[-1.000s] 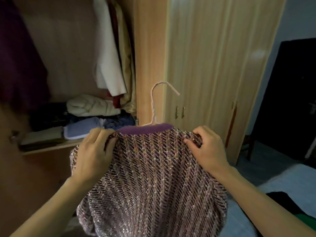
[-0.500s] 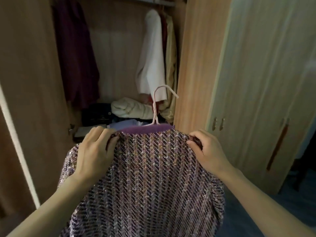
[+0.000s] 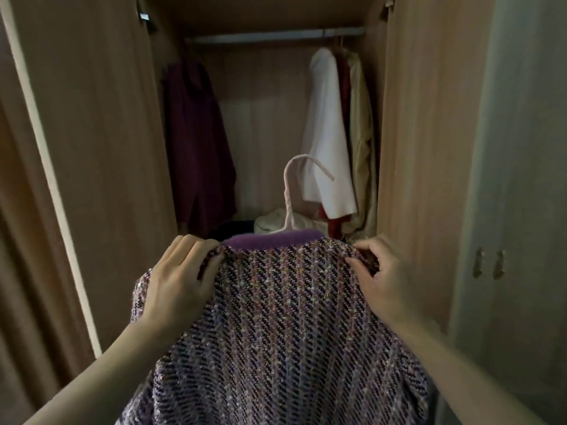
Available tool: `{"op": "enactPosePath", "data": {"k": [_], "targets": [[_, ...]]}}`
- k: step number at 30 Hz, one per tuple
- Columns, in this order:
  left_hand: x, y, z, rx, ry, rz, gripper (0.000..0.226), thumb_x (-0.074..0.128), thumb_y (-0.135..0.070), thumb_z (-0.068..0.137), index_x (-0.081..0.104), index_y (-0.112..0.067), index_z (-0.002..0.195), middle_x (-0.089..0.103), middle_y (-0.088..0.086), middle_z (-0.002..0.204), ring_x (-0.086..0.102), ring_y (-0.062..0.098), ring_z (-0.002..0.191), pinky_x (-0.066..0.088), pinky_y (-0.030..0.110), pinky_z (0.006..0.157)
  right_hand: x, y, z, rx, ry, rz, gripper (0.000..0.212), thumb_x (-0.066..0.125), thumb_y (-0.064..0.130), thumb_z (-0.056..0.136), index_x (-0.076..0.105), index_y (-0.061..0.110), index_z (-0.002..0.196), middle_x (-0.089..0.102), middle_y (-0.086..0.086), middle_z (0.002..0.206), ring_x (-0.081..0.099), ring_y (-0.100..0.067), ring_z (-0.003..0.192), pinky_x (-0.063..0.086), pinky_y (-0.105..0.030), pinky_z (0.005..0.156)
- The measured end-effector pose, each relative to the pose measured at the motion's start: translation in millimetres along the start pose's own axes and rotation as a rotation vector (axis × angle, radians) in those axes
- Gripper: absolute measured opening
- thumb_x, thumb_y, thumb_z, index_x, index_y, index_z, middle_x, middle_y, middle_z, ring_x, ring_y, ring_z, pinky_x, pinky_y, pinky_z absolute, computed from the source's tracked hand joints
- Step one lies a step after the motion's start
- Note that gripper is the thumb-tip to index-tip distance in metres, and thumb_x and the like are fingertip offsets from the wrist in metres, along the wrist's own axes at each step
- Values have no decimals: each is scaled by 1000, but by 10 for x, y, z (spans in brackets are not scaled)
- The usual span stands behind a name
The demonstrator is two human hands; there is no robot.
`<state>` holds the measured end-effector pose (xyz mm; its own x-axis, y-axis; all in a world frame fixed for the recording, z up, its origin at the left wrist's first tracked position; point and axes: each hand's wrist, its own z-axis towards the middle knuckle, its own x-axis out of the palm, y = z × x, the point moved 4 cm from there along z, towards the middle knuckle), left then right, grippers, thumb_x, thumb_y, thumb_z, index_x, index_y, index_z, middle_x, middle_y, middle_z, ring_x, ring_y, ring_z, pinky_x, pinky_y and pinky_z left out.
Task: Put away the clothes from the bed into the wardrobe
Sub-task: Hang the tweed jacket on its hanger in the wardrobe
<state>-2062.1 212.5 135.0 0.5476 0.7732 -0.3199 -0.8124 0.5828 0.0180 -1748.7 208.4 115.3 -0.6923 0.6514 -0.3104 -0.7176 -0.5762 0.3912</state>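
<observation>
While we face the open wardrobe (image 3: pixel 107 148), we hold a purple tweed jacket (image 3: pixel 276 332) up in front of it, near us and low in the middle of the view. Our left hand (image 3: pixel 178 280) grips the jacket's left shoulder, fingers curled over the fabric, and our right hand (image 3: pixel 383 283) pinches and grips the right shoulder in the same way. A plain purple collar (image 3: pixel 273 239) runs between the two hands, and from behind it rises the pale pink hook of a hanger (image 3: pixel 291 194), its tip pointing to the right. The hook hangs free, well below the metal rail (image 3: pixel 276 36) that crosses the far top of the wardrobe.

On the rail, to the far left, hangs a dark maroon garment (image 3: pixel 199 142). To the far right hang a white garment (image 3: pixel 328 133), a red one (image 3: pixel 345 87) partly hidden behind it, and a cream one (image 3: pixel 363 148) against the wardrobe's right wall. Below them, just beyond the collar, we see a pale folded bundle (image 3: pixel 271 220) lying beside something dark that we cannot make out. To the right stands a closed wardrobe door with two small handles (image 3: pixel 487 263) side by side.
</observation>
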Motion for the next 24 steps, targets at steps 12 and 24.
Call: {"op": "enactPosePath", "data": {"k": [12, 24], "targets": [[501, 292, 457, -16, -35, 92, 20, 55, -17, 88, 65, -4, 98, 57, 0, 86, 51, 17, 79, 40, 25, 67, 477, -472, 809, -138, -101, 29, 17, 73, 9, 85, 67, 8, 100, 59, 1, 94, 58, -17, 90, 52, -40, 80], [1049, 1286, 985, 96, -136, 196, 17, 56, -11, 93, 68, 0, 99, 59, 9, 91, 55, 28, 81, 48, 41, 71, 1335, -650, 1710, -241, -200, -116, 13, 74, 16, 85, 67, 12, 96, 60, 1, 88, 56, -25, 88, 45, -42, 78]]}}
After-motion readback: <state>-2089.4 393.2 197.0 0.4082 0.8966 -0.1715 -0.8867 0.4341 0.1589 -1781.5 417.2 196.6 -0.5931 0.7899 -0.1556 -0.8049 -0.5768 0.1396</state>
